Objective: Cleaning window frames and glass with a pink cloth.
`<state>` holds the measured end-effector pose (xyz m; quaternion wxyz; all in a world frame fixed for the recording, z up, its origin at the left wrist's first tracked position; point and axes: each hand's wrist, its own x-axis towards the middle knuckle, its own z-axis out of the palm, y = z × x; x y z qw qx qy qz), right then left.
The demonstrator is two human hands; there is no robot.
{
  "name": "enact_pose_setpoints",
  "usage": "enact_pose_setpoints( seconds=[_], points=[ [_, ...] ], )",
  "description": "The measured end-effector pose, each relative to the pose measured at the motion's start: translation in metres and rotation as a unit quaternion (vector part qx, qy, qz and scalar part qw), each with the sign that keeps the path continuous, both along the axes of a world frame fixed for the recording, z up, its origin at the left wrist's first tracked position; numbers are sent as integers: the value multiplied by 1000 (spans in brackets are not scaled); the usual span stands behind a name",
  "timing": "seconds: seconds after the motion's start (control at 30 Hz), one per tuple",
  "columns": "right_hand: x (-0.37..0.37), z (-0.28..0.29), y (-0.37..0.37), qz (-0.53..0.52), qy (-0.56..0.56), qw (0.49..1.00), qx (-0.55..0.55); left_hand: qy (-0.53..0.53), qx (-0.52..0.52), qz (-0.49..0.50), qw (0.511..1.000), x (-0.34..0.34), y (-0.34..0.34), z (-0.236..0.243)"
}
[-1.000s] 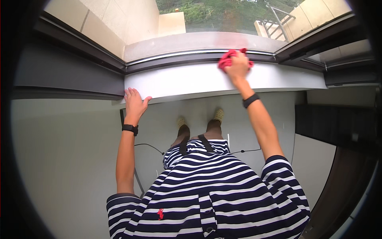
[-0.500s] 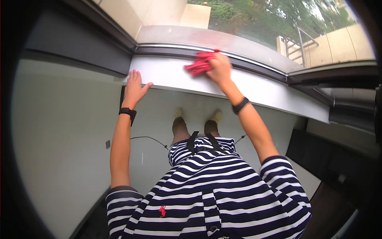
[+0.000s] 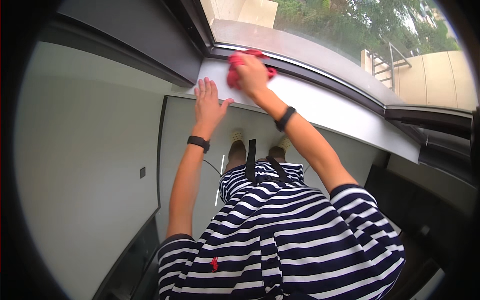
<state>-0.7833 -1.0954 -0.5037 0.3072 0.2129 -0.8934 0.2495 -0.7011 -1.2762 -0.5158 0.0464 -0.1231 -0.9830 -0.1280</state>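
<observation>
A crumpled red cloth [image 3: 234,76] is bunched under my right hand [image 3: 254,75], whose fingers are closed over it. The cloth rests on the white windowsill [image 3: 320,102], close to its left end and against the dark window frame. Part of the cloth sticks out on both sides of the hand. My left hand [image 3: 210,106] lies flat with its fingers stretched out at the sill's front edge, just left of the cloth, holding nothing. Dark bands circle both wrists.
Beyond the sill stands a window pane [image 3: 310,35] with trees and a metal railing [image 3: 392,65] outside. A dark frame post [image 3: 200,30] rises at the sill's left end, beside a pale wall [image 3: 95,130]. Dark furniture [image 3: 405,195] stands at the lower right.
My right hand has moved the red cloth left along the sill, nearer to my left hand. The whole view has shifted a little; my left hand stays flat at the sill's edge.
</observation>
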Motion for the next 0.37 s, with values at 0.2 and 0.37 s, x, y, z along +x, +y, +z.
enact_pose_setpoints(
  seconds=[0.2, 0.37],
  points=[
    [-19, 15, -64, -11, -129, 990, 54, -33, 41, -22, 998, 2, -10, 1],
    [20, 8, 22, 18, -101, 994, -35, 2, 27, -30, 999, 2, -21, -9]
  ],
)
